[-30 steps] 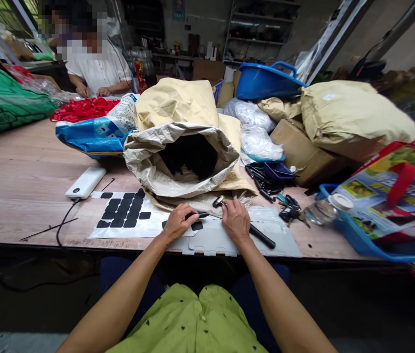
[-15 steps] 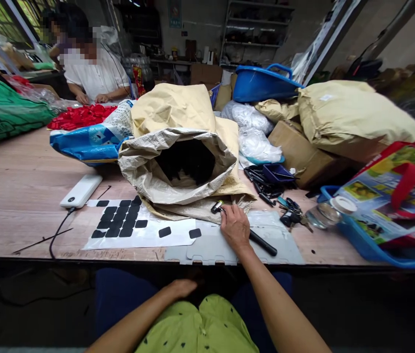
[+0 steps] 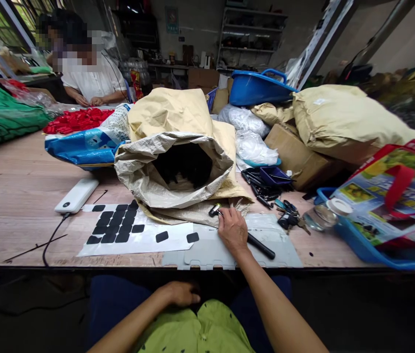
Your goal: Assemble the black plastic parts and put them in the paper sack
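Left hand [image 3: 183,294] has moved: a second ago it was up on the tabletop [image 3: 19,196] with a small black piece; now it sits below the front edge, over my lap. Fingers loosely curled, thumb out; can't tell whether anything is inside. Right hand [image 3: 232,230] has stayed on the hammer [image 3: 260,246], fingers curled down around its shank close behind the head [image 3: 214,211]. Exact finger contact underneath is hidden.

Hammer's place: over the grey sheet [image 3: 203,256] by the tabletop's front edge, right of the white paper [image 3: 172,229] with its black patches [image 3: 117,223]. Head is just beside the front flap of the big sack [image 3: 172,110].

Lie: long axis slants. Head points to the back left, toward the sack; butt points to the front right corner. Head itself sits crosswise on the shank, dark at one end, yellowish at the other.

Handling, my guess: stiff throughout, light overall, weight bunched at the head, not fragile. Black handle looks smooth, perhaps a bit slippery if damp. Best hold for a swing: well back on that handle; near the head, for steadiness.
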### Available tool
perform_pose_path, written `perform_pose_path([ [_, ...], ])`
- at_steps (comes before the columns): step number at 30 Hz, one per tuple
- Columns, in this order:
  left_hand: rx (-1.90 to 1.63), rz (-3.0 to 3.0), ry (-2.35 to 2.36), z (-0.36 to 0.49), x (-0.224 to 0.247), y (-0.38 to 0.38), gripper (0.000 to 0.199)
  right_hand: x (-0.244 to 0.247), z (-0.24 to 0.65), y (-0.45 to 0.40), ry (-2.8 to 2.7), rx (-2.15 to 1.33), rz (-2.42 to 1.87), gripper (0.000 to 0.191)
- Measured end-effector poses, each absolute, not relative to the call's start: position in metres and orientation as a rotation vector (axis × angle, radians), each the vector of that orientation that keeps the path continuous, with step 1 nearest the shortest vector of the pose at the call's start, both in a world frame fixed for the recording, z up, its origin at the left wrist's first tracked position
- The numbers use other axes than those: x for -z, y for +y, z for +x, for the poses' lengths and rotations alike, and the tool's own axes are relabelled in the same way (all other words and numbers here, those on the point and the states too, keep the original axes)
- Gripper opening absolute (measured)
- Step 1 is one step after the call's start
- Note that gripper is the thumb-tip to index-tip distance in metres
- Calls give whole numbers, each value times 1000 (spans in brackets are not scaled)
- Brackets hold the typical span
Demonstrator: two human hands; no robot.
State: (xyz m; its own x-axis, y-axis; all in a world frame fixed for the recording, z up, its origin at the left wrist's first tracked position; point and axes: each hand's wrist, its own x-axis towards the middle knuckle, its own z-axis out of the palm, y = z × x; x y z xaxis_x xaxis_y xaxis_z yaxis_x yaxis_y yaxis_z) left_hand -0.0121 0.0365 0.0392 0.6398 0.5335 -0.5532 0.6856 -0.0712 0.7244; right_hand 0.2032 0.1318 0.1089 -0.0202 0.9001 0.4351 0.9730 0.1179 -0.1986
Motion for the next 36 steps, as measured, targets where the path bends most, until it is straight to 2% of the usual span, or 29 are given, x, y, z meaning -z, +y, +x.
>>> perform_pose_path([
  [4, 236, 1597, 418, -23, -133, 69, 41, -109, 203, 132, -1950, 212, -1827, 20],
  [7, -205, 1493, 481, -25, -194, 134, 43, -110, 202, 131, -1956, 223, -1836, 20],
  [9, -691, 1554, 831, -19, -207, 187, 38, -110, 202, 132, -1959, 222, -1837, 19],
  [11, -939, 1592, 1344, -8, -200, 236, 31, -110, 203, 132, -1958, 223, -1838, 18],
  [14, -785, 1647, 1842, 9, -175, 281, 25, -109, 204, 132, -1952, 227, -1835, 18],
  [18, -618, 1649, 1920, 18, -158, 289, 28, -108, 204, 132, -1946, 220, -1837, 17],
  [23, -490, 1693, 2016, 4, -163, 278, 25, -109, 203, 132, -1932, 219, -1856, 16],
  [25, -582, 1761, 2017, -9, -168, 270, 21, -109, 203, 132, -1932, 216, -1853, 16],
  [27, -818, 1807, 1928, -21, -172, 254, 18, -109, 203, 132, -1932, 213, -1851, 17],
  [30, -1119, 1801, 1566, -33, -173, 214, 27, -109, 202, 132, -1933, 207, -1854, 17],
  [33, -1026, 1849, 1242, -35, -161, 169, 33, -110, 202, 132, -1933, 205, -1855, 18],
  [36, -884, 1951, 1212, -33, -136, 141, 20, -110, 202, 131, -1936, 208, -1860, 18],
])
